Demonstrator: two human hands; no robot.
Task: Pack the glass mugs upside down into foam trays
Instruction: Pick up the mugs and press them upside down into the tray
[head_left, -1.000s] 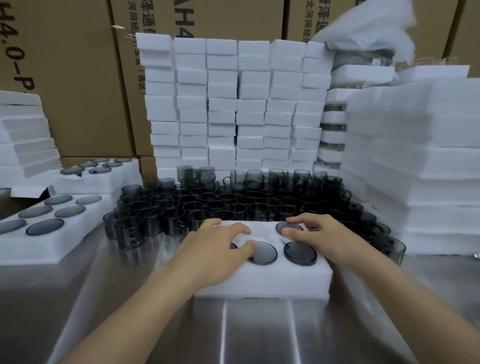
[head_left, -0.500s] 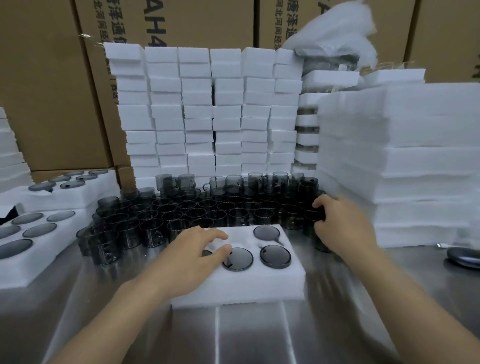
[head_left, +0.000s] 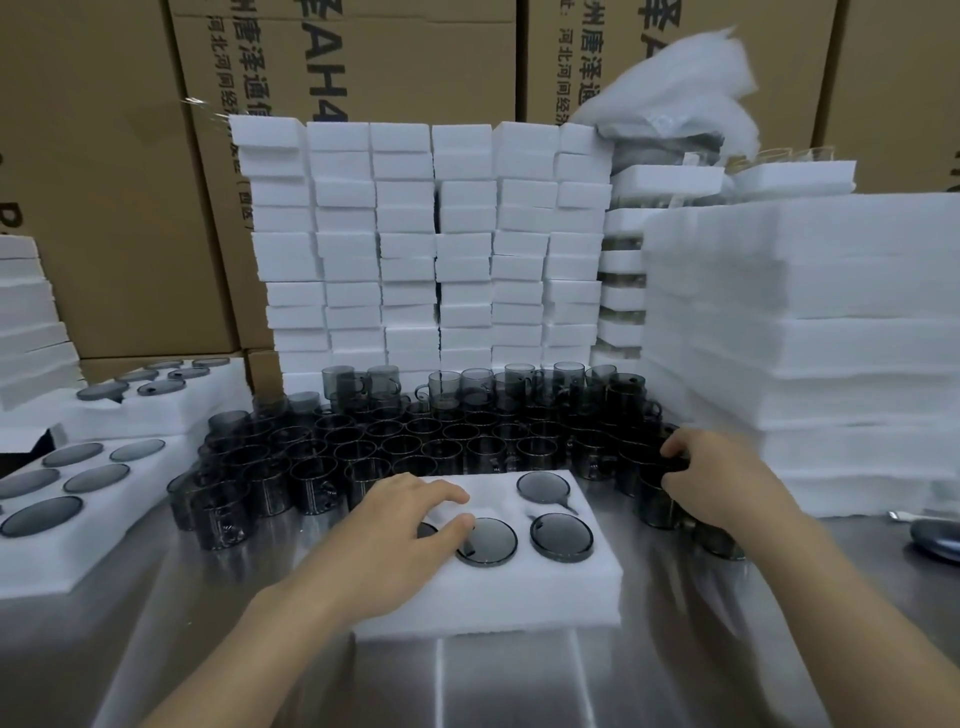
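left hand lies flat on the tray, fingers relaxed; right hand curls round a mug at the right edge of the mugs. lifted carelessly, it could clip those beside it, chipping glass.

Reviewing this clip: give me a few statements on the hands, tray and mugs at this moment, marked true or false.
1. The left hand rests on the front foam tray. True.
2. The right hand rests there too. False: it grips a mug right of the tray.
3. The packed mugs sit bases up. True.
4. Mugs behind the tray lie sideways. False: the loose mugs stand upright.
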